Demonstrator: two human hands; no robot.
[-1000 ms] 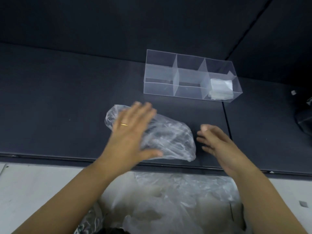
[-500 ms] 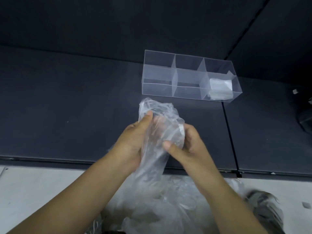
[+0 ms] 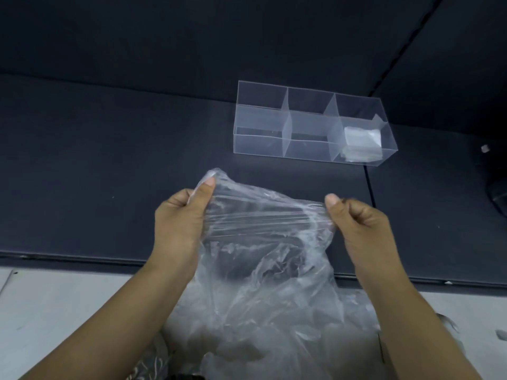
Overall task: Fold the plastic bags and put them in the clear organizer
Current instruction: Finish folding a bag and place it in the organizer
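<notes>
Left hand (image 3: 179,215) and right hand (image 3: 362,223) each pinch the top edge of a clear plastic bag (image 3: 263,242), stretched taut above the worktop's (image 3: 109,165) near edge. Clear organizer (image 3: 312,124) near far edge; folded bag (image 3: 362,142) in its right compartment.

The plastic bag (image 3: 263,242), flat on the dark table (image 3: 96,160) a second ago, is now lifted and hangs toward the near edge. The left hand (image 3: 178,218), which lay flat on it, pinches its left top corner, the right hand (image 3: 359,223) the right, and both have drawn apart, stretching the bunched top wide
</notes>
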